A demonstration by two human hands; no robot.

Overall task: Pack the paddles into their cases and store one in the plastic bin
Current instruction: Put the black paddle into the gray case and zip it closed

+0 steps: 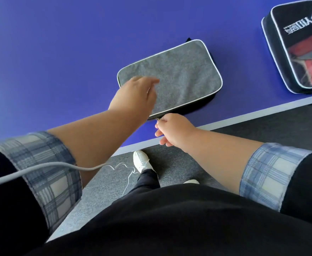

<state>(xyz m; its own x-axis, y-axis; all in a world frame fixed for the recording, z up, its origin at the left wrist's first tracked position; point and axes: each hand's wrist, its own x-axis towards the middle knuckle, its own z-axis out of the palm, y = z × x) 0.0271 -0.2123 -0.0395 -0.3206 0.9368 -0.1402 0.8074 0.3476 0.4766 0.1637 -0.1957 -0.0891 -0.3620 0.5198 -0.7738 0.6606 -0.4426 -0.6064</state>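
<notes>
A grey paddle case (181, 74) with white piping lies flat on the blue table (59, 52), near its front edge. My left hand (136, 93) rests on the case's near left corner, pressing it down, fingers blurred. My right hand (171, 128) pinches the zipper pull (158, 119) at the case's front edge, the other fingers spread. A second case (299, 45), black with white lettering and a clear window, lies at the far right; a red paddle shows through the window. No plastic bin is in view.
The table's pale front edge (225, 121) runs diagonally across the view. Below it is grey carpet (99, 182) with my white shoe (142, 161). A grey cable (40, 169) crosses my left sleeve.
</notes>
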